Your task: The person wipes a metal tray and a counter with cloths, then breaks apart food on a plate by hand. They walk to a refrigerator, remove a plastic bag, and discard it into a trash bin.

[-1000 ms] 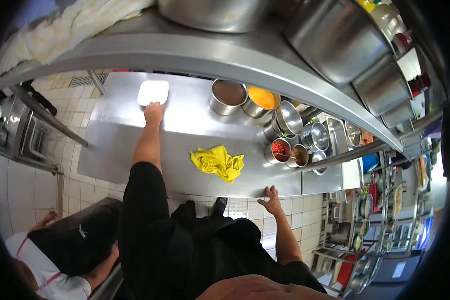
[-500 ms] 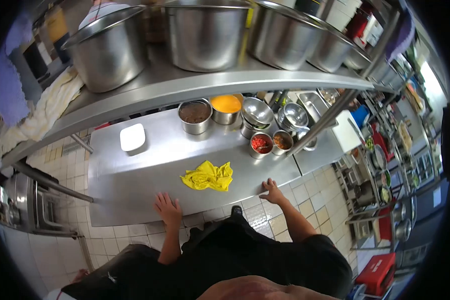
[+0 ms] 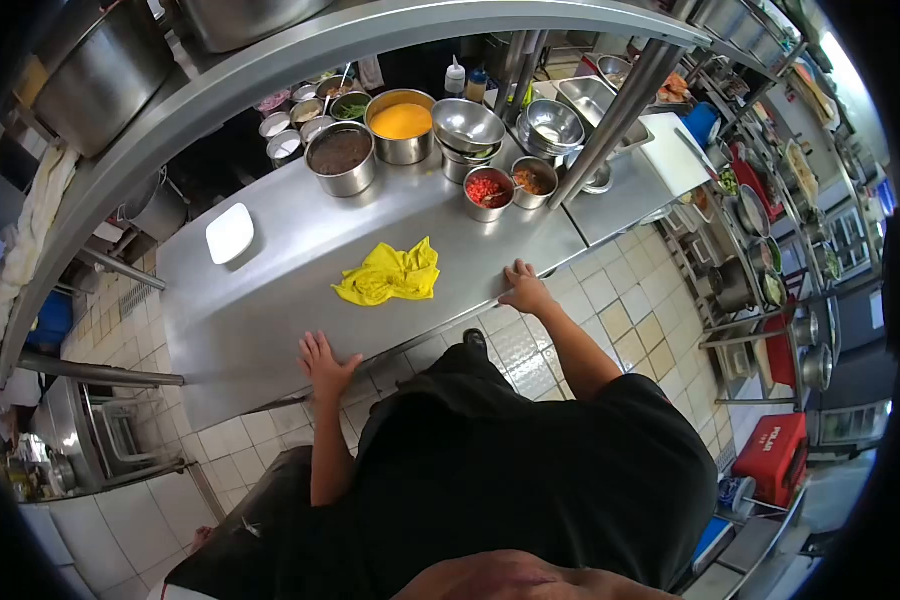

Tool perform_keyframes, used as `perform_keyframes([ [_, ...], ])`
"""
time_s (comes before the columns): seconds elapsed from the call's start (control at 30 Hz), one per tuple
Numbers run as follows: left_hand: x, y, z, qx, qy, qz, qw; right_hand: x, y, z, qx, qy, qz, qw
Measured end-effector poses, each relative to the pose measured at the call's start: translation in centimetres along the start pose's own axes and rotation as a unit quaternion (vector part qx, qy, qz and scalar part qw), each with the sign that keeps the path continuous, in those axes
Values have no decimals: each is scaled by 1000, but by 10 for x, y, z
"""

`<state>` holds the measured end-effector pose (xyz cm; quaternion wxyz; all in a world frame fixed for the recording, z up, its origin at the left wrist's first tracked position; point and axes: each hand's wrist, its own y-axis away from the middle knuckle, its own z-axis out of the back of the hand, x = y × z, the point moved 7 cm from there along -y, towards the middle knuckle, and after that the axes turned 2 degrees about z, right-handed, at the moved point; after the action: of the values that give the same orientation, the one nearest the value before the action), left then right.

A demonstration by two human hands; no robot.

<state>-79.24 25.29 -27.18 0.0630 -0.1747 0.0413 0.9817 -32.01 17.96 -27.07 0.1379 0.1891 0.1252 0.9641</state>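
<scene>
My left hand (image 3: 328,366) rests at the front edge of the steel table (image 3: 260,325), its fingers spread and nothing in it. Further right, my right hand (image 3: 525,287) touches the same edge, also with fingers apart and holding nothing. Between and beyond the two hands lies a crumpled yellow cloth (image 3: 388,272), apart from both. Close to my right hand, toward the back, stand a small steel pot of chopped red food (image 3: 488,191) and another with brownish-orange contents (image 3: 535,180). A white square dish (image 3: 230,234) sits at the table's left.
Along the back stand a pot of dark brown food (image 3: 341,160), a pot of orange liquid (image 3: 401,118) and stacked steel bowls (image 3: 468,126). An overhead shelf (image 3: 300,52) carries large pots; its post (image 3: 610,125) meets the table at right. A red cooler (image 3: 772,458) is at lower right.
The view has tilted and shifted, so the table appears higher and more of its back shows. Both hands stay at the table edge, and the yellow cloth lies as before.
</scene>
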Motion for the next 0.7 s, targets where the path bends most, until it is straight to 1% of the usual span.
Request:
perform_keyframes([
  [0.03, 0, 1, 1, 43, 3, -5, 999, 2, 1, 1, 11, 2, -8, 1000],
  [0.13, -5, 3, 7, 98, -31, -3, 995, 3, 0, 2, 17, 16, -3, 1000],
  [0.43, -2, 0, 3, 97, -6, 6, 995, 2, 2, 11, 25, 7, 11, 1000],
  [0.57, 0, 0, 1, 93, -15, -2, 996, 7, 3, 17, 56, -8, 2, 998],
  [0.7, 1, 0, 1, 94, -9, -1, 996, -2, -5, 5, 40, 13, 2, 999],
])
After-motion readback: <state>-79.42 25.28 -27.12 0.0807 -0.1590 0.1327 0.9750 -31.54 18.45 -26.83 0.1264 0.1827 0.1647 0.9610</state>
